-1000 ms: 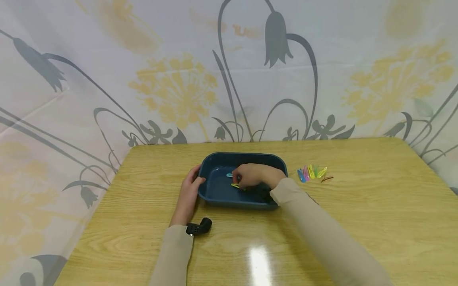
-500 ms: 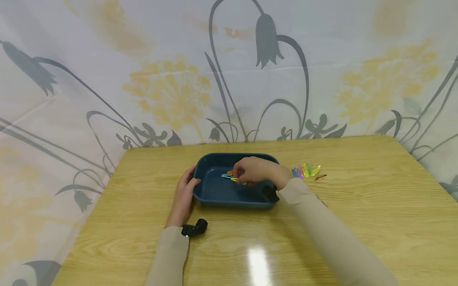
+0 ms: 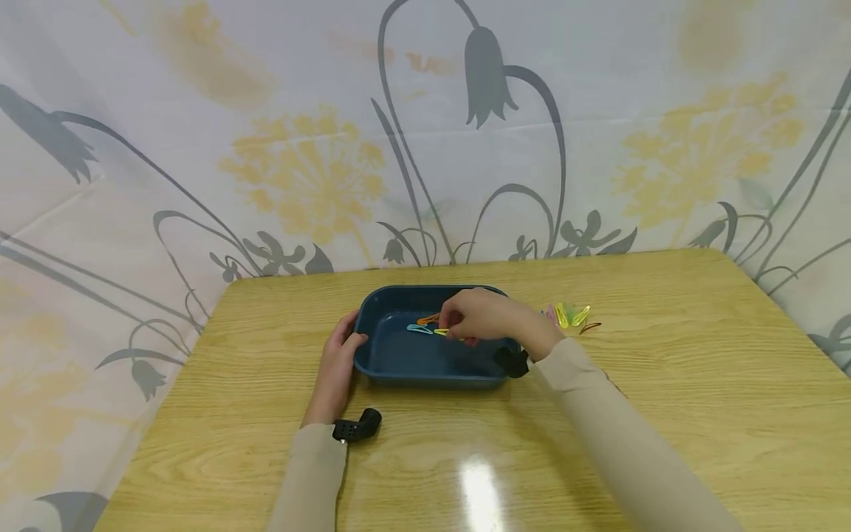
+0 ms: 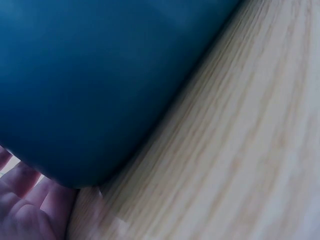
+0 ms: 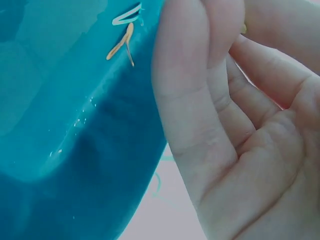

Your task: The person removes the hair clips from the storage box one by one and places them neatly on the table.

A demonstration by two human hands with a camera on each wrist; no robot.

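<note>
Right hand (image 3: 488,318) over blue tray (image 3: 399,356), fingers pinched on yellow clip (image 3: 442,332); left hand (image 3: 335,362) relaxed against tray's left rim. Teal clip (image 3: 419,329), orange clip (image 3: 428,319) inside tray.

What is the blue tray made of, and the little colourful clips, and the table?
The blue tray looks like plastic: smooth, matte walls with rounded, moulded corners. The colourful clips in it, near the right hand, may be coated wire or plastic: thin, bright loops, too small to tell. The table looks like glossy wood or laminate: grain lines and a lamp's glare.
</note>
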